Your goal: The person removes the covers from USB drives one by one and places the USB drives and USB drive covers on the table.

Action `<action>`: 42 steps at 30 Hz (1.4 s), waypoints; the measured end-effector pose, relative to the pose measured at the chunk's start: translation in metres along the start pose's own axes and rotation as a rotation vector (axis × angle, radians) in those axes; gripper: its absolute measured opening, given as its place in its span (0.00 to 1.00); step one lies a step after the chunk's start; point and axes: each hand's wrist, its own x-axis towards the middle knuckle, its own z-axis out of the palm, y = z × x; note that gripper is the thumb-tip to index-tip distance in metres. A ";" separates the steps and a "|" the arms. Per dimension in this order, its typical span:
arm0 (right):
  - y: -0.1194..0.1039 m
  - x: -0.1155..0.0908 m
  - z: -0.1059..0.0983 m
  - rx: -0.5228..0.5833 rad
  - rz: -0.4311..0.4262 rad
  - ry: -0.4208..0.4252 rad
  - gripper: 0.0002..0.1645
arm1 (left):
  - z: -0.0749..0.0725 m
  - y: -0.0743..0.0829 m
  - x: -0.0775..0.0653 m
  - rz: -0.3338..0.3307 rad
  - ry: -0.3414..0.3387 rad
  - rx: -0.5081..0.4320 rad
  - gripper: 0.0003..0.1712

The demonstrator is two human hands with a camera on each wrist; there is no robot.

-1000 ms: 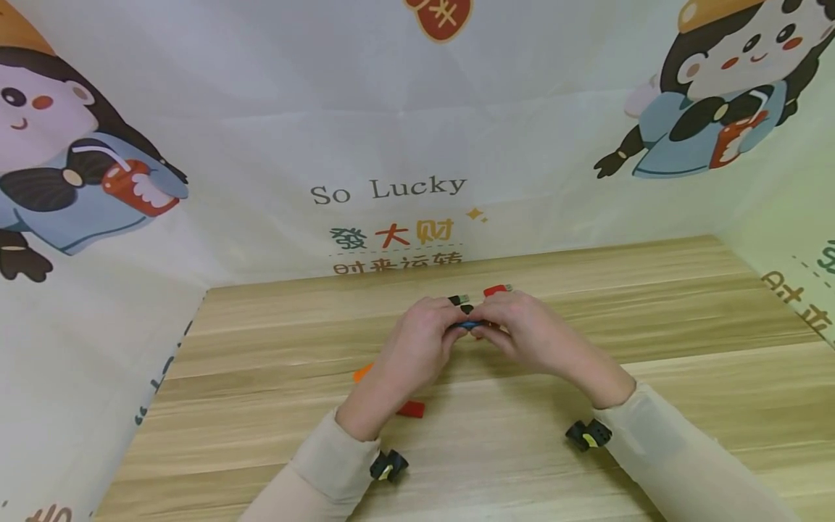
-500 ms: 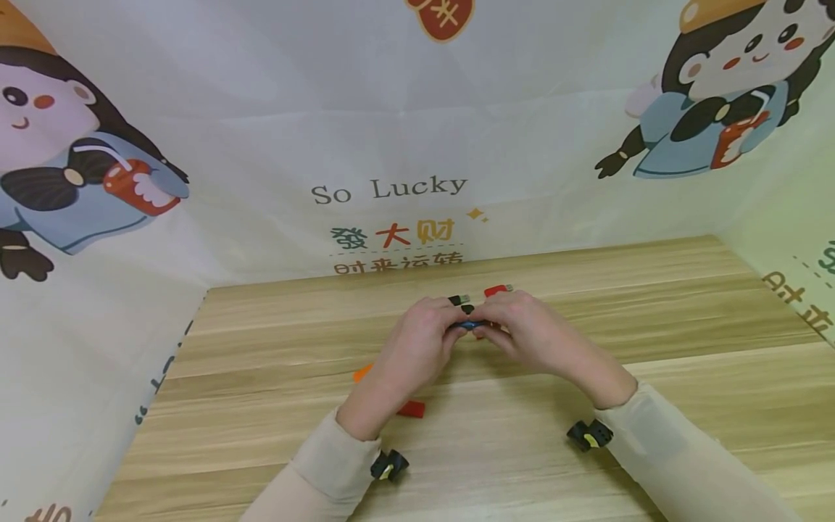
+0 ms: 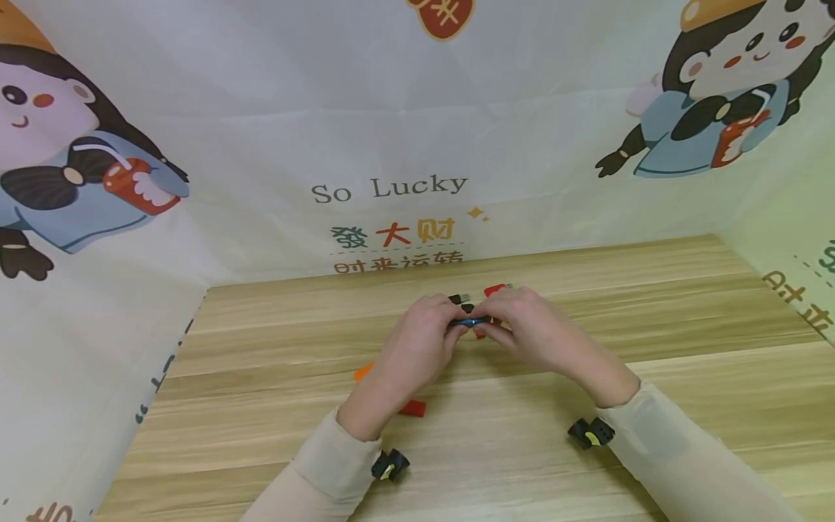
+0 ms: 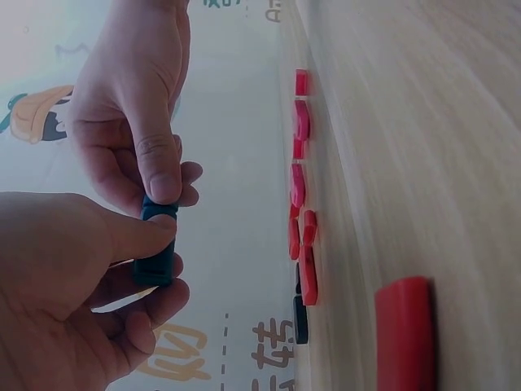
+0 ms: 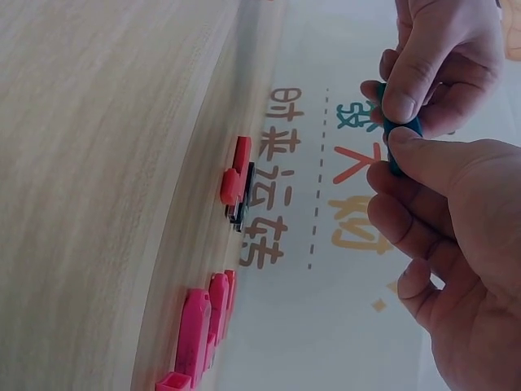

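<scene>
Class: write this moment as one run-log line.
left hand: pinches blue object | right hand: pinches same object | object: off tabletop | beyond hands: black USB stick, red USB stick

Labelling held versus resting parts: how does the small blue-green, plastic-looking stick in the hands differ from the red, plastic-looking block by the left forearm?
Colour: the small blue-green stick is dark; the red block is brighter.
Support: the stick is pinched by the left hand and right hand, off the table; the block lies on the wood-grain tabletop, unheld.
Shared: both look elongated.
</scene>
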 end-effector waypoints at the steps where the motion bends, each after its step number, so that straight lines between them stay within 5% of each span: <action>1: 0.000 0.000 0.000 0.000 0.000 -0.002 0.08 | 0.000 0.000 0.000 -0.003 0.003 -0.002 0.03; 42: 0.004 0.000 -0.006 0.033 0.062 -0.008 0.05 | -0.006 -0.005 -0.001 -0.019 0.061 0.047 0.07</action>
